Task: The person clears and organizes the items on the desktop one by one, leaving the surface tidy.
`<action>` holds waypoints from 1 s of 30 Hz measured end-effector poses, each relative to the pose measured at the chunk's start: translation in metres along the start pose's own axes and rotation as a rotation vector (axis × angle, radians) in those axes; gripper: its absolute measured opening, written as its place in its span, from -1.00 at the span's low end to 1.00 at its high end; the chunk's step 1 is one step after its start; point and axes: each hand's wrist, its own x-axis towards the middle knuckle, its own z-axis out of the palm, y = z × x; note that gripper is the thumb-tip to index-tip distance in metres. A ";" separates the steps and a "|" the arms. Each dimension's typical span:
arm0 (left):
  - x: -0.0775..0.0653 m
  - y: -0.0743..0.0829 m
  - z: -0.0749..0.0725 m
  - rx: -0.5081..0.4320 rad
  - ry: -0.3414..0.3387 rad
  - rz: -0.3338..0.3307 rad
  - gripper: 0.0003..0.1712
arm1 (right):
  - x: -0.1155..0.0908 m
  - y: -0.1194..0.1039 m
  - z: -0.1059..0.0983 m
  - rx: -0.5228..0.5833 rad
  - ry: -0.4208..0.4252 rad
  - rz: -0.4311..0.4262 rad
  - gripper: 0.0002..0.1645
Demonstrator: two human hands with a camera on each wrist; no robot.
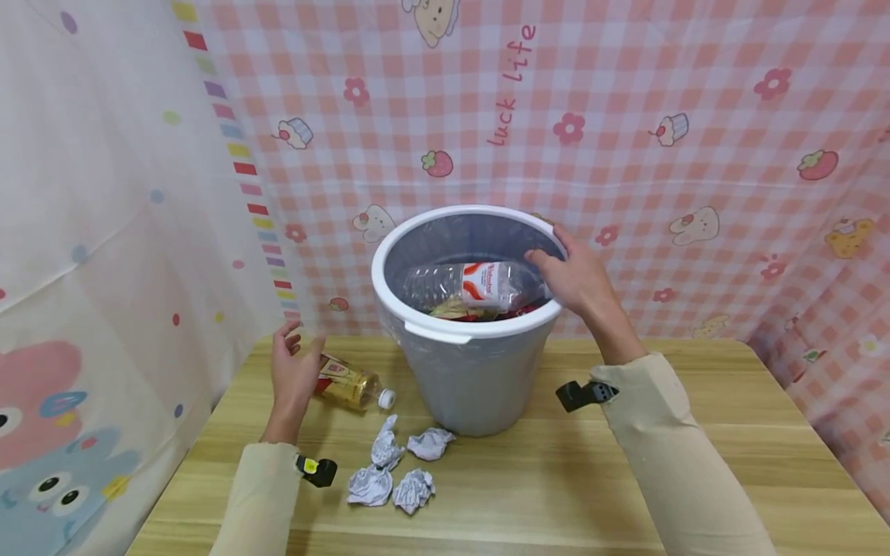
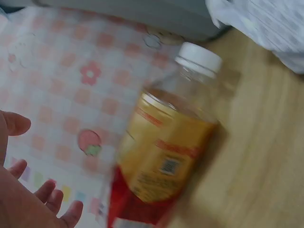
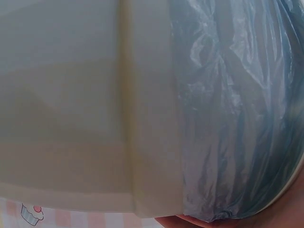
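A grey trash bin (image 1: 480,378) with a white rim stands on the table, lined with a thin clear bag. My right hand (image 1: 580,282) grips the rim at its right side, thumb over the inside and fingers outside. Inside lies a clear plastic bottle (image 1: 445,284) with a red and white label, on top of other wrappers. To the left of the bin, a drink bottle (image 1: 351,388) with a gold and red label and white cap lies on its side. My left hand (image 1: 293,374) is beside its base, fingers spread and apart from it in the left wrist view.
Several crumpled paper balls (image 1: 371,485) lie in front of the bin, close to the bottle's cap. A pink checked cloth (image 1: 473,100) hangs behind the wooden table (image 1: 667,463), and a white patterned cloth (image 1: 104,232) hangs along the left side.
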 end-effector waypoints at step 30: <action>0.009 -0.064 -0.018 0.177 -0.181 -0.232 0.25 | -0.003 -0.001 0.000 -0.002 -0.002 0.006 -0.15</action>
